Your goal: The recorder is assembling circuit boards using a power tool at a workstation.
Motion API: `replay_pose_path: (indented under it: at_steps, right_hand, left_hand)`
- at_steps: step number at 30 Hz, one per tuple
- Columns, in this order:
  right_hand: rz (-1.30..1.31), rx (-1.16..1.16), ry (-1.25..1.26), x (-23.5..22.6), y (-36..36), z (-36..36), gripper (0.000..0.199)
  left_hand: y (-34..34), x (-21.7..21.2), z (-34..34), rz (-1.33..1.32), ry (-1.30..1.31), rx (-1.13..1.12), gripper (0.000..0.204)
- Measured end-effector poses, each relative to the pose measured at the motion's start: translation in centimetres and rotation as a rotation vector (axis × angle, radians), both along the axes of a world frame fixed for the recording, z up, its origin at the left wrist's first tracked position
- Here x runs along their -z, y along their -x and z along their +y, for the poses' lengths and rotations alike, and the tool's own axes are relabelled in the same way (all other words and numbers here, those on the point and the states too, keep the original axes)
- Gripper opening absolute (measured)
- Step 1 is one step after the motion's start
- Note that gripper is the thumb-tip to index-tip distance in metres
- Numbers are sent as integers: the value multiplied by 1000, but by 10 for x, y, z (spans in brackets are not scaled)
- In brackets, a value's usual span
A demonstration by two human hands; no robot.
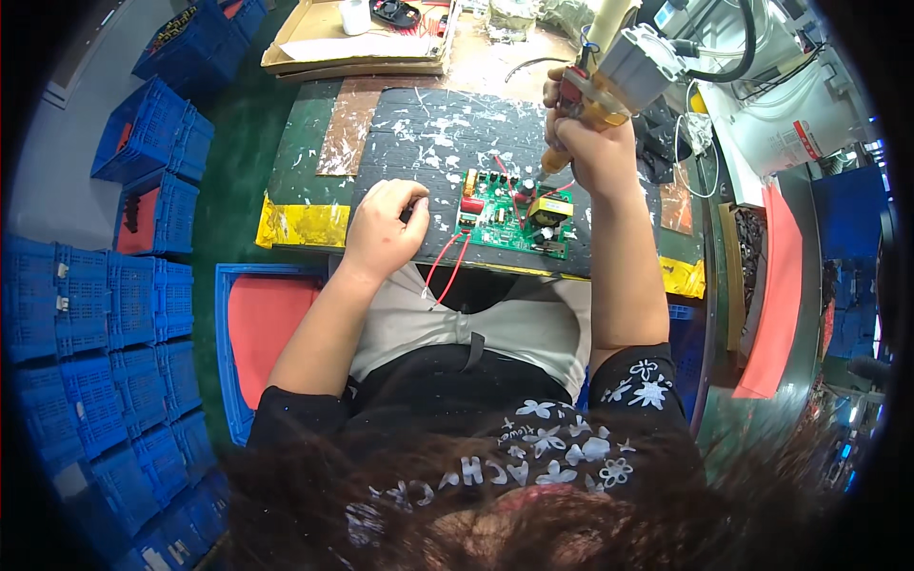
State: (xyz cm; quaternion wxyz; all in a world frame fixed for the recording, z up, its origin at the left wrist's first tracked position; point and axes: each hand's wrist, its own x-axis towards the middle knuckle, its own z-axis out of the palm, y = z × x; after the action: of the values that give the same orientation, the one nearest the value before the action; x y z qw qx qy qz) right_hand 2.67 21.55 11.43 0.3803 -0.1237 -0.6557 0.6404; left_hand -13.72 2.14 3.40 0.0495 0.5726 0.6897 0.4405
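A green circuit board (500, 231) lies on the dark mat in front of me, carrying a yellow-wrapped transformer (551, 210), a red component (471, 205) and several small parts. Red wires (447, 261) run off its near left side over the mat's edge. My right hand (592, 143) is wrapped round what looks like a glue gun (609, 100), with a yellowish body and a red part. Its nozzle points down at the board's far edge, by the transformer. Left of the board, my left hand (386, 224) rests on the mat with fingers curled; nothing shows in it.
White smears spot the mat (409, 119), and yellow tape (305, 225) edges the table. A cardboard tray (357, 57) with parts stands at the back left. A white bucket (800, 128) is at the right. Blue crates (81, 295) are stacked along the left.
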Motion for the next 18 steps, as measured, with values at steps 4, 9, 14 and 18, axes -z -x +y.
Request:
replay_pose_path:
  at_steps: [4,9,14,18]
  right_hand:
    - [-45,20,13,-8,-3,-3,49]
    - [-8,82,24,-25,-13,-25,46]
    - [44,90,-103,-28,-13,-61,48]
    - [73,50,-164,-7,-6,-56,52]
  left_hand:
    - [0,1,0,7,-4,5,8]
    - [0,1,0,4,-2,1,8]
    - [2,2,0,19,3,2,8]
    - [1,2,0,14,7,5,8]
